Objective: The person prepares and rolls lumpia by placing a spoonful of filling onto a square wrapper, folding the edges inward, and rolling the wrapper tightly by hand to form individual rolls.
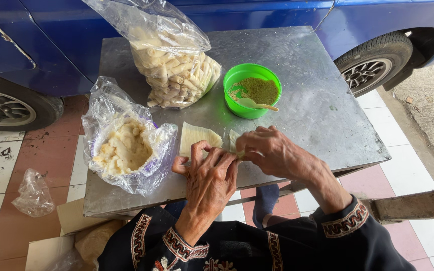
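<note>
My left hand (208, 175) and my right hand (269, 150) meet at the near edge of a metal table (307, 110). Both pinch a pale, thin wrapper sheet (197, 136) that lies flat on the steel; its right part is folded under my fingers. What is inside the fold is hidden. A clear bag of pale yellow mash (124, 148) sits open just left of my left hand. Behind the wrapper stands a green bowl (251, 90) of greenish-brown crumbs with a small spoon (257, 104) in it.
A tall clear bag of finished pale rolls (174, 68) stands at the back of the table. A blue car (51, 45) is parked close behind. A crumpled plastic bag (33, 193) and cardboard boxes (71, 221) lie on the tiled floor at left.
</note>
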